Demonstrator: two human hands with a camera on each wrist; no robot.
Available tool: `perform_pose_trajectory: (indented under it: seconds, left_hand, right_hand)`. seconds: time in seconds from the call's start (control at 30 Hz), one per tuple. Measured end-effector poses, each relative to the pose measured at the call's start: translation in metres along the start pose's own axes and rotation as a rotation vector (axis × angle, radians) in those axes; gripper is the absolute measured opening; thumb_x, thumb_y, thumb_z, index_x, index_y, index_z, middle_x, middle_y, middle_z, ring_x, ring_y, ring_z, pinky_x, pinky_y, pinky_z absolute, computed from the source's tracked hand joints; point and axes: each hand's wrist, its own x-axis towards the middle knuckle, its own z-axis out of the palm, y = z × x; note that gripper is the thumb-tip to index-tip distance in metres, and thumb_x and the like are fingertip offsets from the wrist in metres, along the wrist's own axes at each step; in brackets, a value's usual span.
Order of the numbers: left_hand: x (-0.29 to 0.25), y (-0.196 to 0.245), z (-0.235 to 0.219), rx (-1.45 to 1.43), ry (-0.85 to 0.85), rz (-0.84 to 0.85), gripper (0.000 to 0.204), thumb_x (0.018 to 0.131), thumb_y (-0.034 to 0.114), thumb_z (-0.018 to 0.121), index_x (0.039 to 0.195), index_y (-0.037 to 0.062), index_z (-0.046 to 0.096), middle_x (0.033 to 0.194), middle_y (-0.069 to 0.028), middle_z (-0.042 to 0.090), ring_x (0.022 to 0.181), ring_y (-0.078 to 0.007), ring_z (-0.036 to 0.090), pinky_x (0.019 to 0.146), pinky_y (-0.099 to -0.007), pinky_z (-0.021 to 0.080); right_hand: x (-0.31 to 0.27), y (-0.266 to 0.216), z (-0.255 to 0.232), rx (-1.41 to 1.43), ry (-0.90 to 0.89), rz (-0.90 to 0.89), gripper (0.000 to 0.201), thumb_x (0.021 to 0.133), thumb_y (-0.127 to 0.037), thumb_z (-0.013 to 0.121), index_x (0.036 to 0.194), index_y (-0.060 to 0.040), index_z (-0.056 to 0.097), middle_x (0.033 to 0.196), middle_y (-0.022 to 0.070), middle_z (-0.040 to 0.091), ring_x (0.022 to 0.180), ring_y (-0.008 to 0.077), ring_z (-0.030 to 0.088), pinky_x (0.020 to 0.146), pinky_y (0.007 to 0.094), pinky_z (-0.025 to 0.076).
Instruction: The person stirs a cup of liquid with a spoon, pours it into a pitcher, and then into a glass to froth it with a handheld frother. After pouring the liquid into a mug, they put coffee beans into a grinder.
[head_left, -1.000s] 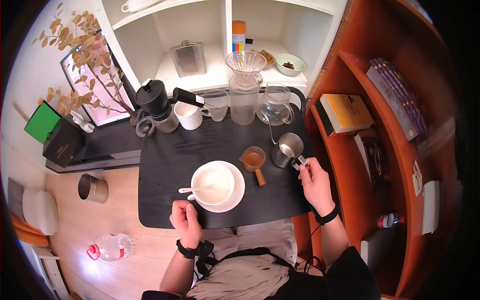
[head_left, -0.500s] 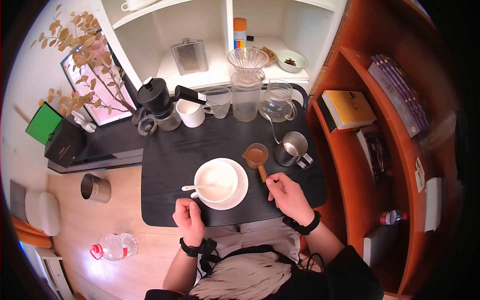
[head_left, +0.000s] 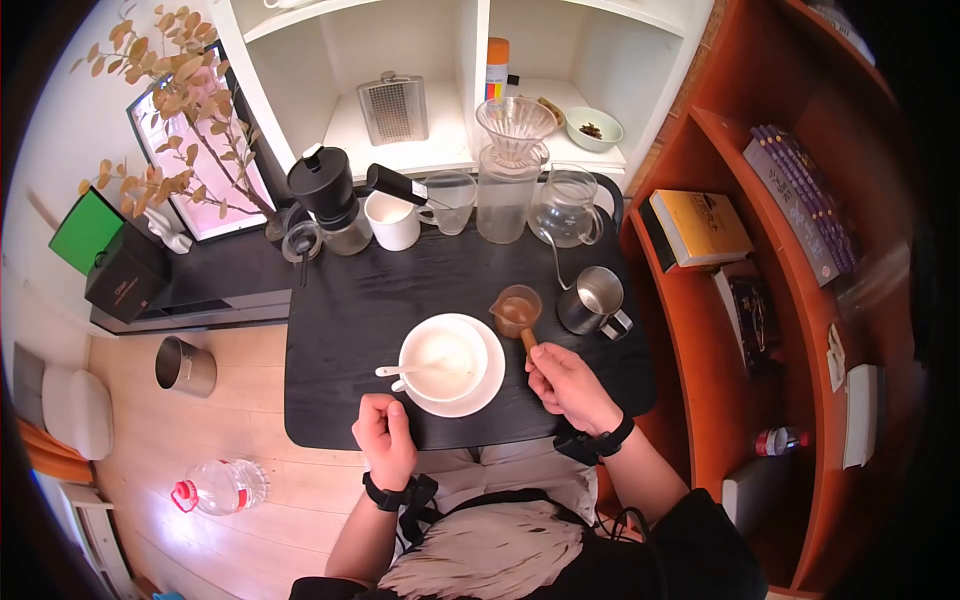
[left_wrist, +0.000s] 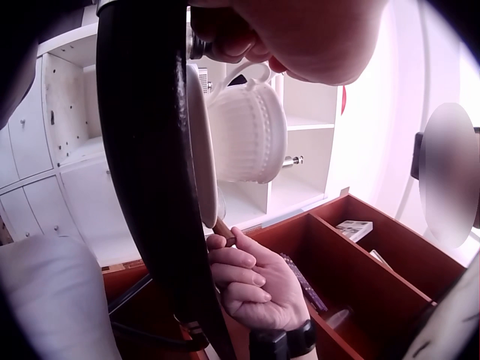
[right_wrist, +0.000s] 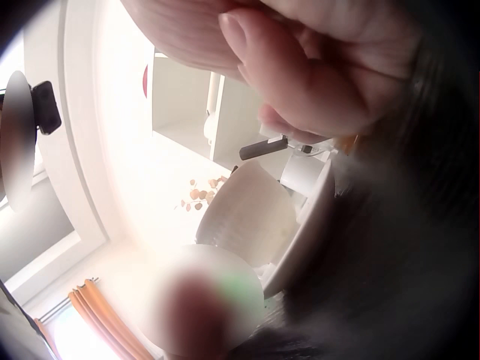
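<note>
In the head view the right hand (head_left: 572, 388) grips the wooden handle (head_left: 529, 340) of a small brown glass cup (head_left: 517, 309), which stands on the black table. Left of it, a white cup (head_left: 440, 352) with pale contents and a spoon (head_left: 398, 371) sits on a white saucer (head_left: 487, 386). The left hand (head_left: 386, 436), fingers curled and holding nothing, rests at the table's front edge. A steel gooseneck pitcher (head_left: 592, 300) stands right of the brown cup. The left wrist view shows the right hand (left_wrist: 259, 285) round the handle's end.
Along the table's back stand a black grinder (head_left: 322, 185), a white mug (head_left: 392, 220), a glass jug (head_left: 451, 203), a dripper (head_left: 516, 125) on a tall glass vessel and a round glass pot (head_left: 566, 212). A red-brown bookshelf (head_left: 668, 320) is at the right; a water bottle (head_left: 222, 487) lies on the floor.
The right hand has let go of the steel pitcher's handle, moved left and taken hold of the brown cup's wooden handle. The left hand has stayed by the table edge.
</note>
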Motion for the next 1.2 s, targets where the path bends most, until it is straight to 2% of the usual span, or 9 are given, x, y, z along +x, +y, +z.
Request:
perform_pose_trajectory:
  seconds: [0.03,0.17,0.23,0.47,0.53,0.77,1.2]
  left_hand:
    - [0.000,0.000,-0.001,-0.017,0.004,-0.043,0.017,0.103,0.010,0.057,0.088,0.0018,0.054,0.065,0.0004,0.050,0.058,-0.0062,0.041,0.053,-0.0253,0.034]
    - [0.001,0.001,0.001,-0.025,0.004,-0.042,0.017,0.102,0.010,0.057,0.088,0.0017,0.054,0.065,-0.0001,0.051,0.058,-0.0064,0.041,0.053,-0.0254,0.034]
    - [0.002,0.000,0.003,0.015,-0.004,0.046,0.020,0.106,0.011,0.051,0.088,0.0050,0.048,0.059,0.0037,0.047,0.051,-0.0027,0.037,0.047,-0.0226,0.026]
    - [0.001,-0.002,0.002,0.046,-0.009,0.059,0.020,0.107,0.012,0.051,0.088,0.0051,0.049,0.059,0.0041,0.048,0.052,-0.0025,0.037,0.047,-0.0224,0.027]
    - [0.000,0.002,0.002,0.015,0.010,-0.039,0.016,0.101,0.007,0.056,0.087,0.0016,0.053,0.065,-0.0004,0.050,0.057,-0.0068,0.040,0.052,-0.0260,0.033]
    - [0.001,0.003,0.004,-0.003,0.028,-0.023,0.017,0.101,0.007,0.056,0.085,0.0024,0.052,0.063,0.0009,0.048,0.057,-0.0057,0.038,0.051,-0.0256,0.030]
    - [0.001,0.003,0.006,-0.018,0.020,-0.013,0.018,0.103,0.007,0.054,0.086,0.0031,0.051,0.061,0.0026,0.047,0.055,-0.0045,0.038,0.050,-0.0245,0.029]
  right_hand:
    - [0.000,0.000,0.001,-0.021,0.014,-0.010,0.028,0.110,-0.034,0.050,0.098,-0.0093,0.056,0.069,-0.0031,0.051,0.049,0.0021,0.033,0.042,0.0207,0.021]
    - [-0.007,-0.007,0.003,-0.014,0.031,-0.044,0.027,0.109,-0.032,0.052,0.095,-0.0096,0.057,0.067,-0.0036,0.050,0.048,0.0017,0.032,0.043,0.0201,0.020]
    - [-0.014,-0.014,0.001,0.001,0.036,-0.074,0.027,0.109,-0.031,0.052,0.094,-0.0094,0.057,0.066,-0.0036,0.050,0.048,0.0017,0.032,0.042,0.0201,0.020]
    - [-0.048,-0.049,-0.010,0.095,0.086,-0.283,0.028,0.109,-0.028,0.051,0.093,-0.0064,0.058,0.059,-0.0024,0.047,0.045,0.0035,0.032,0.040,0.0210,0.022]
    - [-0.058,-0.061,-0.014,0.112,0.092,-0.341,0.029,0.109,-0.028,0.050,0.093,-0.0057,0.058,0.059,-0.0018,0.048,0.044,0.0037,0.032,0.039,0.0210,0.023]
    - [-0.064,-0.079,-0.044,-0.046,0.321,-0.556,0.026,0.108,-0.026,0.053,0.089,-0.0089,0.056,0.056,-0.0034,0.047,0.042,0.0026,0.031,0.039,0.0208,0.021]
    - [-0.056,-0.061,-0.074,-0.092,0.429,-0.500,0.025,0.107,-0.024,0.055,0.086,-0.0109,0.056,0.059,-0.0049,0.049,0.046,0.0012,0.035,0.041,0.0200,0.022]
